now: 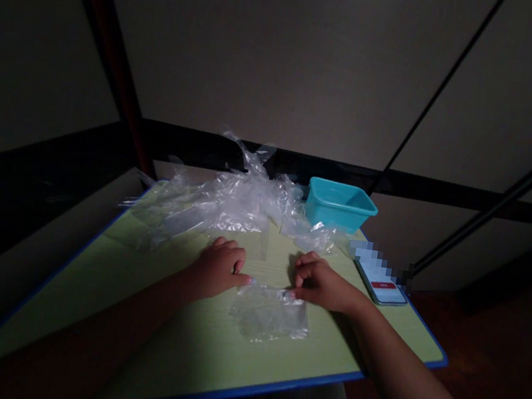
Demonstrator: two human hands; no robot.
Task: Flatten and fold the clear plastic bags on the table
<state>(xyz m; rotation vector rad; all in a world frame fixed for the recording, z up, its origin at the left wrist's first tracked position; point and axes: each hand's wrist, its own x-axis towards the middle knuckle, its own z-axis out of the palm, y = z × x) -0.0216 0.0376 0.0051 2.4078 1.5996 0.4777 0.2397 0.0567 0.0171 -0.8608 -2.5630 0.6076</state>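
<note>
A small clear plastic bag [269, 319] lies flat on the table in front of me, its far edge slightly crumpled. My left hand [223, 265] is at the bag's far left corner, fingers curled in and the thumb tip on the edge. At the far right corner, my right hand [322, 283] has its thumb on the bag, with the other fingers bent above it. Just beyond both hands spreads a loose heap of crumpled clear plastic bags [240, 201].
A turquoise plastic basket [338, 213] stands at the table's back right corner. Near the right edge lies a phone [381, 278] with its screen lit, partly pixelated. The yellow-green table [165, 350] has a blue rim, and dark-edged panels [275, 62] rise behind it.
</note>
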